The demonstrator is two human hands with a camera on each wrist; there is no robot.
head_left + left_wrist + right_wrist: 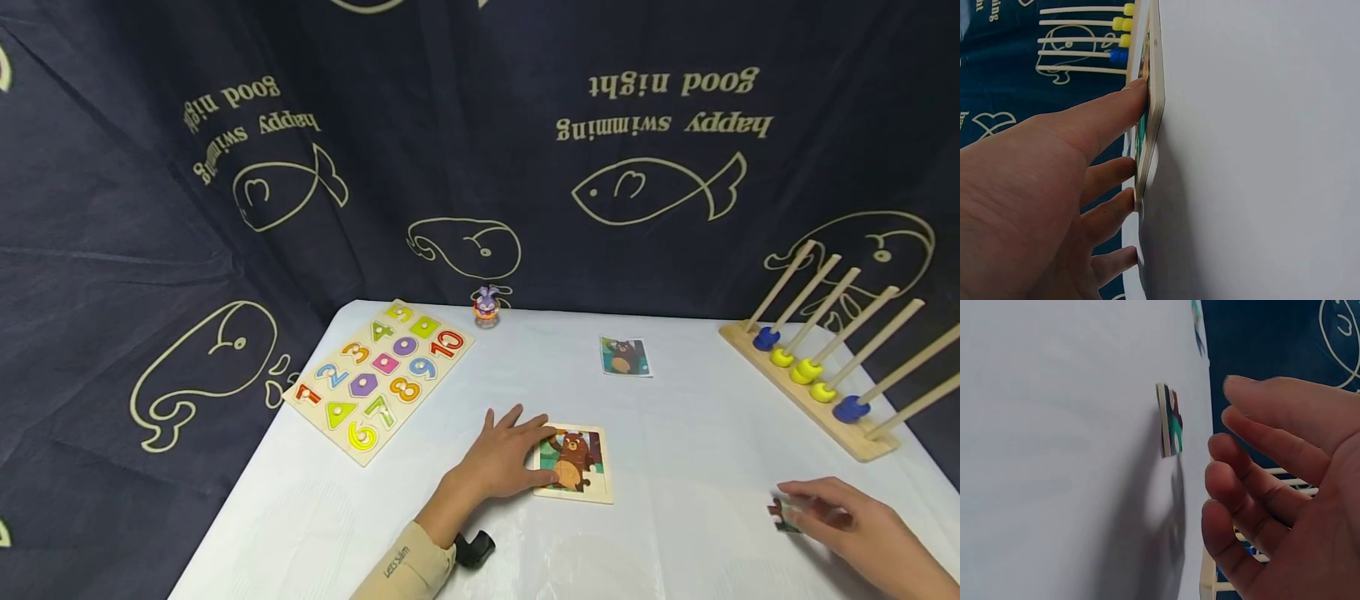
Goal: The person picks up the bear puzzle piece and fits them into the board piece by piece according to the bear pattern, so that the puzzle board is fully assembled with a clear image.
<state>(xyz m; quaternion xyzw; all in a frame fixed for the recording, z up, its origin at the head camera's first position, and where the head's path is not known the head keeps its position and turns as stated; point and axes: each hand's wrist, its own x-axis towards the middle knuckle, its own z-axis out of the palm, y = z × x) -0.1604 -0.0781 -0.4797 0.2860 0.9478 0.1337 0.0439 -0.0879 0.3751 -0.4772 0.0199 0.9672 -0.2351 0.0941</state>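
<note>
A small wooden jigsaw puzzle (576, 457) with a brown bear lies at the middle front of the table, bare wood showing at its lower right corner. My left hand (501, 460) rests on its left side. In the left wrist view the thumb lies on the puzzle's face near its edge (1156, 81), and the other fingers extend along the far side. To the right, my right hand (851, 521) hovers with loosely bent fingers beside a puzzle piece (785, 515). That piece (1172, 422) lies on the table, apart from the fingertips in the right wrist view.
A picture card (626, 357) of the bear lies behind the puzzle. Back left is a number-and-shape board (442, 367), with a small purple figurine (486, 307) nearby. A wooden peg stand (795, 392) with blue and yellow beads runs along the right edge. A dark printed curtain (480, 150) hangs behind.
</note>
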